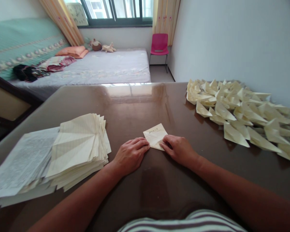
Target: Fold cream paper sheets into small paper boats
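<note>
A small cream sheet of paper (155, 135), folded to a diamond-like shape with faint print near its top, lies on the brown table (132, 112) between my hands. At its left corner, my left hand (132, 153) rests with fingers together, the fingertips touching the edge. My right hand (177, 148) pinches the lower right edge between thumb and curled fingers. The underside of the folded paper is hidden.
A thick stack of creased cream sheets (72, 145) lies at the left, beside printed pages (21, 161). Many folded paper boats (232, 111) crowd the right side against the wall. Beyond the table are a bed (120, 64) and a pink chair (159, 44).
</note>
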The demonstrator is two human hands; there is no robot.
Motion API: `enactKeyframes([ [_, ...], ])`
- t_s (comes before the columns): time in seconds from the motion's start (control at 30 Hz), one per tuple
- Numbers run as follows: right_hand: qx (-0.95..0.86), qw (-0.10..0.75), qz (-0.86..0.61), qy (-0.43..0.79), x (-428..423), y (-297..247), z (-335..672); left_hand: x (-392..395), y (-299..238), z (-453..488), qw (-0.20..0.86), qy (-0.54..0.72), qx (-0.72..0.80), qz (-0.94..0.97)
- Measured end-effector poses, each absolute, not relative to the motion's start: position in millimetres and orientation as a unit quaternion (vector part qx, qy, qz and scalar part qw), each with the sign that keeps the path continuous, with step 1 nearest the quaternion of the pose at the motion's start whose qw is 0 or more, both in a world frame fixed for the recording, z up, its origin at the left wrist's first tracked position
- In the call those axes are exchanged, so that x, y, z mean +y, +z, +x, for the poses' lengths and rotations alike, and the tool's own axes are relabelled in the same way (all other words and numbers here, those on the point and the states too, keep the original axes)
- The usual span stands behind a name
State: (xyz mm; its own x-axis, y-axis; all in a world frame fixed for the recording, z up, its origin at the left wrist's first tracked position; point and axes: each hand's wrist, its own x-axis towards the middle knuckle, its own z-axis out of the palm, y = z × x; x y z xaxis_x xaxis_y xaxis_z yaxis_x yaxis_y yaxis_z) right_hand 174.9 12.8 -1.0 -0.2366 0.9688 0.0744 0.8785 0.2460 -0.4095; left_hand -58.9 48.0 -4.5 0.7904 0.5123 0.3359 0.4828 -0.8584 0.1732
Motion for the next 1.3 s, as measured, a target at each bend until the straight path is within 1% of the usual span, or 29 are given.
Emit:
enactKeyframes([
  [0.17, -0.769, 0.125, -0.614, 0.128, 13.3, 4.9, 172.9, 47.9, -4.4, -59.8, 0.04, 0.19, 0.262, 0.945],
  [0.33, -0.764, 0.125, -0.618, 0.142, 13.5, 6.4, 173.2, 46.0, -4.6, -59.3, 0.021, 0.184, 0.26, 0.948],
  [0.63, -0.764, 0.126, -0.62, 0.128, 13.9, 3.1, 173.1, 43.4, -4.1, -57.2, -0.034, 0.169, 0.248, 0.953],
  [0.97, -0.762, 0.121, -0.622, 0.136, 14.8, 5.3, 173.2, 39.6, -0.3, -53.3, -0.044, 0.143, 0.26, 0.954],
  [1.1, -0.754, 0.117, -0.63, 0.144, 15.7, 3.6, 173.5, 36.3, -2.5, -48.4, -0.048, 0.158, 0.241, 0.956],
  [1.3, -0.749, 0.115, -0.634, 0.154, 14.9, 3.5, 172.8, 29.1, -5.0, -40.3, -0.028, 0.132, 0.259, 0.956],
])
